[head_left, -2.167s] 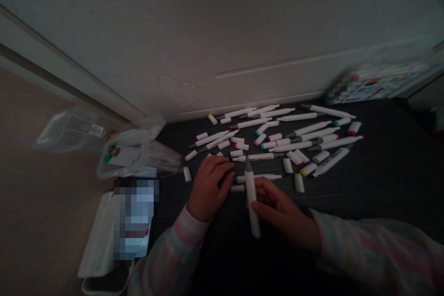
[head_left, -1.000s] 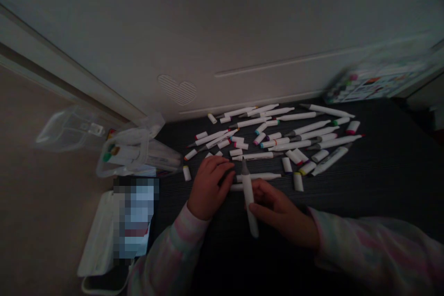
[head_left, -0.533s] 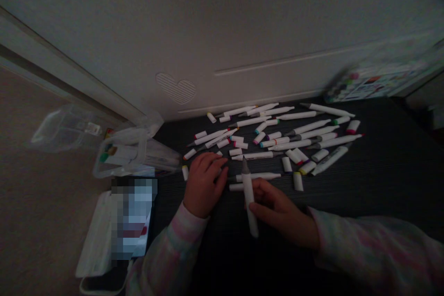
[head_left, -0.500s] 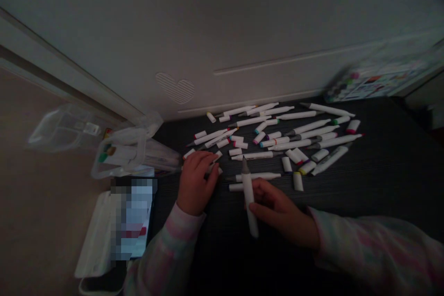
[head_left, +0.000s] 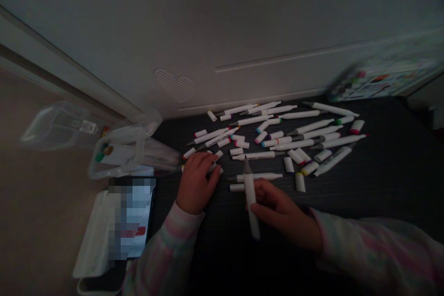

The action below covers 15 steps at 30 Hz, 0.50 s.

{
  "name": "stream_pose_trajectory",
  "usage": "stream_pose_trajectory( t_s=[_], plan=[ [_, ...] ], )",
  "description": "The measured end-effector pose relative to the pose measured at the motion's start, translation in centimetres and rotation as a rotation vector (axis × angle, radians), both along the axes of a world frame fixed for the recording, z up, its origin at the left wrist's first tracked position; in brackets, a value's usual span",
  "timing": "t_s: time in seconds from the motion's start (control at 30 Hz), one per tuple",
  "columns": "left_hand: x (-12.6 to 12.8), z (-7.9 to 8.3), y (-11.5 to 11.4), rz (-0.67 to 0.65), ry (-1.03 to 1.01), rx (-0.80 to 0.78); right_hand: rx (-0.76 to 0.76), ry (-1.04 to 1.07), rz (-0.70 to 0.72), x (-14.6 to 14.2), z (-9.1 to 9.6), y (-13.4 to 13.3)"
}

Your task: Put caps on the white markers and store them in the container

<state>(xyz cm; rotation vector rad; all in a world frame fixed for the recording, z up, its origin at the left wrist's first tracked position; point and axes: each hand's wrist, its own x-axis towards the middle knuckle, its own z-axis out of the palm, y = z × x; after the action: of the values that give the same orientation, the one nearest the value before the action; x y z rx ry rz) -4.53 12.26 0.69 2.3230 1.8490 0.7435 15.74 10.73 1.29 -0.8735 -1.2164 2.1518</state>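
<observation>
Head view, dim: a white cabinet front (head_left: 243,32) with a heart-shaped vent (head_left: 175,85) runs along the far edge of a dark mat (head_left: 381,175). At the mat's left edge lies a clear plastic case (head_left: 133,152) with markers inside. White markers and loose caps (head_left: 277,136) are scattered across the far middle of the mat. The right hand (head_left: 282,215), near the mat's near edge, has its fingers wrapped around an uncapped white marker (head_left: 250,196), grey tip pointing at the cabinet. The left hand (head_left: 194,184) rests just left of it, fingers curled over a small white cap (head_left: 218,169); whether they grip it I cannot tell.
</observation>
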Motion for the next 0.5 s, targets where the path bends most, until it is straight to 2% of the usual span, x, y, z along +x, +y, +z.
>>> stream_pose_trajectory(
  t_s=[0.5],
  plan=[
    [0.55,-0.16,-0.18,-0.029,0.02,-0.04,-0.014,-0.014,-0.005,0.01,0.17,-0.15]
  ],
)
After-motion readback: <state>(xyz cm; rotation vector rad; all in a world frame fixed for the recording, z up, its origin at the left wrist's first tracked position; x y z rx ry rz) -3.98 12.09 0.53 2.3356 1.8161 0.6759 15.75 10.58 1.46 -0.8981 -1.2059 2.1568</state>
